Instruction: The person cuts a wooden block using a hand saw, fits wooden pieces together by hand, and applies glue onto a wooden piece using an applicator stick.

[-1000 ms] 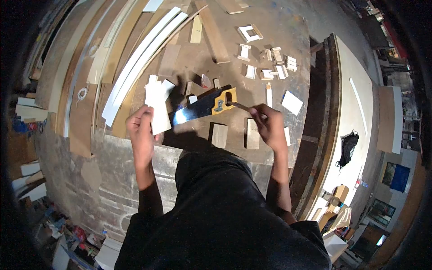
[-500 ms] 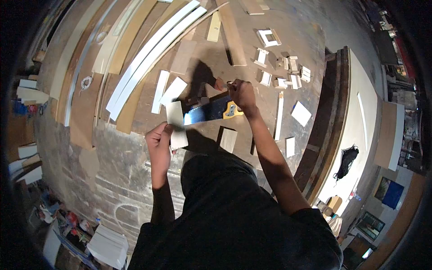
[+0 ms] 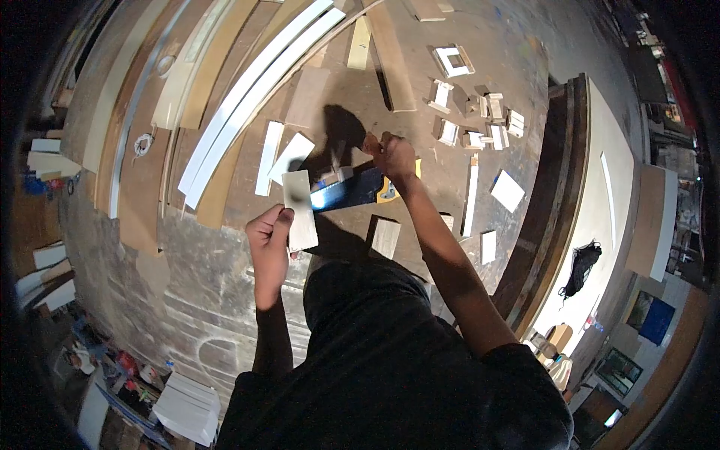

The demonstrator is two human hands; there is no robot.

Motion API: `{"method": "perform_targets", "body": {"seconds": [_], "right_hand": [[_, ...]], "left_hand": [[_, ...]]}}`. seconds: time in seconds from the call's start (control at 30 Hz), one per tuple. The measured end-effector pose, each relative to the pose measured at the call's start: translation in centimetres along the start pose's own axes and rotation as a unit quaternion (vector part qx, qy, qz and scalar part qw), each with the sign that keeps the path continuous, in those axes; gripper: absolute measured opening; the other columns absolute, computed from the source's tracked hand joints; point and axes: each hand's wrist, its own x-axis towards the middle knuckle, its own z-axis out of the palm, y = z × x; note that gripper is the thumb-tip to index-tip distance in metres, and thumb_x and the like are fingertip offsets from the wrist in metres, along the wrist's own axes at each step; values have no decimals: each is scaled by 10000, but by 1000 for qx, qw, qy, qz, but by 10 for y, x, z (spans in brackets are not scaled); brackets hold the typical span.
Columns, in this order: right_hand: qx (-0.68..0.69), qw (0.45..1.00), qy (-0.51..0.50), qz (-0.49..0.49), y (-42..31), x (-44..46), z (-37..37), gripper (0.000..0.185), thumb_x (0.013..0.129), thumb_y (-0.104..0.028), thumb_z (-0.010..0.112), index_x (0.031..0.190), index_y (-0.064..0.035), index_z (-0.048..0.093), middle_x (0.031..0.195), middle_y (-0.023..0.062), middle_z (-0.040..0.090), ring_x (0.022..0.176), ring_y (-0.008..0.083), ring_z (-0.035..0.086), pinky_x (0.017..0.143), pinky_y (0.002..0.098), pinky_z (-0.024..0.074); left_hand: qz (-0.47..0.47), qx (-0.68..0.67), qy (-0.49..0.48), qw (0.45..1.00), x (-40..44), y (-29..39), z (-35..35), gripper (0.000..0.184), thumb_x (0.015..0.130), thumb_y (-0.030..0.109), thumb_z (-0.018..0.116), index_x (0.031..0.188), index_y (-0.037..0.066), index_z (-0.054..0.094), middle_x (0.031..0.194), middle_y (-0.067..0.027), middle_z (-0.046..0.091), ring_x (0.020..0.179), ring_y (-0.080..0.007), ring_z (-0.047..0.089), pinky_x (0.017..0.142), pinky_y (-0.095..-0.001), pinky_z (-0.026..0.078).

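Note:
My left hand (image 3: 269, 231) pinches a pale, flat rectangular wood piece (image 3: 302, 217) by its edge, thumb on top, near my body. My right hand (image 3: 396, 159) is closed round a small orange-brown thing (image 3: 371, 143) whose kind I cannot make out. Beneath that hand lies a handsaw (image 3: 352, 190) with a dark blade and a yellow handle (image 3: 388, 190); the blade's tip points toward the wood piece. A small wood block (image 3: 383, 237) lies just nearer to me than the saw.
Long white strips (image 3: 259, 105) and brown boards (image 3: 139, 195) lie at left. Two short white pieces (image 3: 269, 158) rest beyond my left hand. Several small wooden assemblies (image 3: 441, 95) sit at far right, with a white square (image 3: 508, 191) nearer. A raised pale-topped surface (image 3: 585, 225) borders the right.
My right hand has shifted slightly left with the orange-brown thing. The wood piece in my left hand has turned slightly and moved a little right. The saw lies nearly where it was.

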Motion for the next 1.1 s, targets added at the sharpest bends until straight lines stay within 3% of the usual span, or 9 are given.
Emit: {"method": "perform_targets", "body": {"seconds": [0.23,0.3,0.6,0.73,0.83,0.9,0.93,1.03,1.1], "right_hand": [[4,999,-49,7,-5,2,-6,370,942,-367,603,926,-3,668,845,277,685,818,440,693,705,494,563],[40,999,14,4,0,1,0,254,839,-229,697,849,22,660,755,259,670,734,425,690,639,482,547],[39,994,60,-78,16,11,9,300,860,-209,711,737,60,660,653,249,640,606,381,678,549,432,510],[107,994,2,15,7,7,-10,296,878,-270,665,748,-6,693,742,217,664,745,393,680,677,474,538],[96,992,54,-66,10,1,-22,262,891,-231,676,761,-4,697,690,209,655,626,354,660,622,447,532],[216,974,30,58,12,-3,-29,269,928,-212,680,777,10,691,617,150,626,494,250,590,523,382,499],[215,974,31,57,14,-7,-36,269,928,-212,680,777,10,691,617,150,626,494,250,590,523,382,499],[445,889,-35,103,7,-29,-74,182,981,-141,637,915,23,681,637,32,597,474,103,518,421,248,405],[474,873,-34,113,-1,-42,-96,215,973,-167,658,876,24,673,614,24,579,469,95,512,426,256,405]], "left_hand": [[14,19,-9,1000,1,-3,-6,359,1028,263,560,754,36,607,572,31,520,444,-28,437,412,-222,310],[14,12,-9,1000,1,-5,-9,361,1026,272,567,755,37,610,574,33,519,446,-26,436,413,-221,309],[9,18,-19,1000,-2,-3,-11,347,1023,241,548,743,41,597,576,34,520,449,-26,433,416,-221,313],[12,20,-19,1000,-2,-3,-11,338,1021,234,546,749,40,599,579,32,522,449,-27,435,415,-222,314],[11,17,-17,1000,-4,0,-11,331,1020,228,546,753,39,595,583,30,525,451,-29,437,414,-221,315],[7,6,-13,1000,-4,1,-9,318,1019,211,545,757,39,593,590,27,528,453,-31,440,415,-219,313],[8,5,-14,1000,-4,1,-9,318,1019,211,545,757,39,593,590,27,528,453,-31,440,415,-219,313],[22,0,-38,999,-3,-3,-10,303,1019,192,544,763,38,596,595,23,531,454,-34,442,414,-221,311],[37,12,-39,999,-1,-7,-10,294,1018,178,544,768,34,599,598,16,533,455,-36,440,412,-221,309]]}}
